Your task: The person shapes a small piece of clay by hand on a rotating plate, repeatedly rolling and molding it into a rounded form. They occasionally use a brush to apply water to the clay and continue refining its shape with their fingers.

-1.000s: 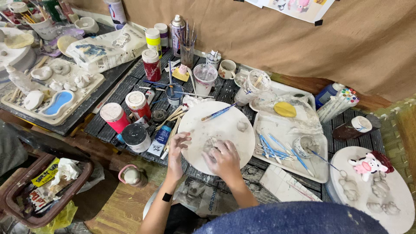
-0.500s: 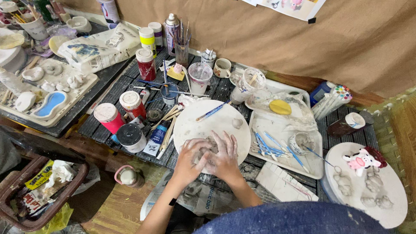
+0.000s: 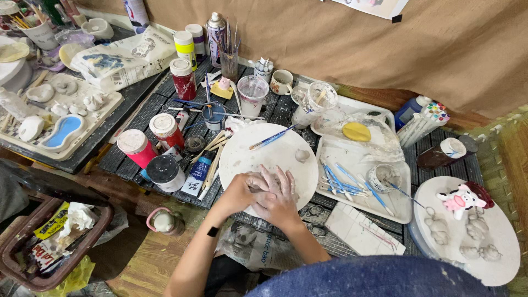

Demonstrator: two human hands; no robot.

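Both my hands are pressed together over a lump of grey clay at the near edge of a round white board. My left hand cups the clay from the left; my right hand lies over it with fingers spread, so the clay is almost hidden. A small clay ball sits farther back on the board, and a blue-handled brush lies across its far side.
Paint jars and a tube stand left of the board. A white tray with blue tools lies on the right. Far right, another round board carries a pink and white figure. A water cup stands behind.
My hands came together from apart on the board and now clasp the clay at its near edge. The camera view shifted slightly.
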